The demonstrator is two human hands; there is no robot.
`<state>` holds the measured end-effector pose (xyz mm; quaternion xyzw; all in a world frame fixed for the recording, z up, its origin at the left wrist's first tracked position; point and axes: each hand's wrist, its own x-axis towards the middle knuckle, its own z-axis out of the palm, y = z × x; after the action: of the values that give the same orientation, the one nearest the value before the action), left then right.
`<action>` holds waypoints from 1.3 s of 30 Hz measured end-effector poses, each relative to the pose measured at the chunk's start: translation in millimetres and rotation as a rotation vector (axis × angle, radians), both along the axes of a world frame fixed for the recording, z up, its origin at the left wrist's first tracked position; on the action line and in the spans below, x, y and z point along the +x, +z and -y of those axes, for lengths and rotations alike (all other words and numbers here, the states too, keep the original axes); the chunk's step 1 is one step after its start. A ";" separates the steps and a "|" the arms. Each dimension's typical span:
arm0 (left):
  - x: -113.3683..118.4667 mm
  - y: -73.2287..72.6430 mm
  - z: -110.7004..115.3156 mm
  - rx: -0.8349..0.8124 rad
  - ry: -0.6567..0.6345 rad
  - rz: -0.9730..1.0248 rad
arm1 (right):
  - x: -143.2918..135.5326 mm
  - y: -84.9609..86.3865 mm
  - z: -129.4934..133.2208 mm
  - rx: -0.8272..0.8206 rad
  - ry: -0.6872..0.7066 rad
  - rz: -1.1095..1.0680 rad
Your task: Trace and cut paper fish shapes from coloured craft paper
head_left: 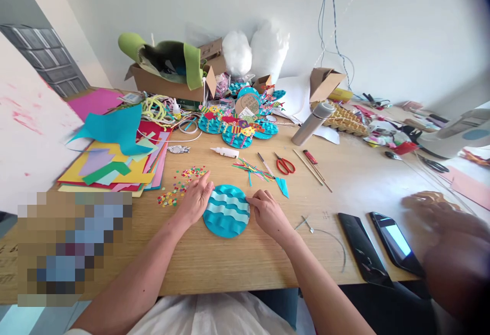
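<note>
A round blue craft piece (225,229) with wavy light-blue strips (228,213) across it lies on the wooden table in front of me. At its upper left edge, the fingers of my left hand (196,197) are closed, thumb against the rim. My right hand (267,211) pinches the opposite edge, its remaining fingers curled. Small coloured confetti dots (168,196) are scattered beside my left hand. Beyond my right hand are thin coloured paper strips (254,169), a blue paper scrap (282,187), a craft knife (265,163) and red-handled scissors (285,164).
Stacked coloured paper (111,164) lies at left, with a white glue bottle (225,152) mid-table. Decorated blue pieces (237,137) stand farther back near a steel flask (312,123). Two phones (396,243) lie at right, where another person's blurred arm (455,253) reaches in.
</note>
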<state>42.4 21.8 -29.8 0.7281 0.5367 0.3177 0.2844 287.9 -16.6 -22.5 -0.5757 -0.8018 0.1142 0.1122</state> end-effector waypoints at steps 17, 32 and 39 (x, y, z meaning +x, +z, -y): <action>-3.6 0.8 -0.5 0.110 0.174 0.130 | -71.4 29.4 -167.8 0.143 -0.004 0.248; -2.1 2.3 4.9 0.086 0.200 0.239 | 53.6 33.0 -151.3 0.116 -0.373 0.238; -3.1 3.5 3.6 0.109 0.189 0.242 | 72.8 25.3 -179.2 0.007 -0.483 0.252</action>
<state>39.3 18.2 -26.4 0.6450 0.5465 0.4574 0.2759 360.8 162.6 2.8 -0.7596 -0.6493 0.0086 0.0375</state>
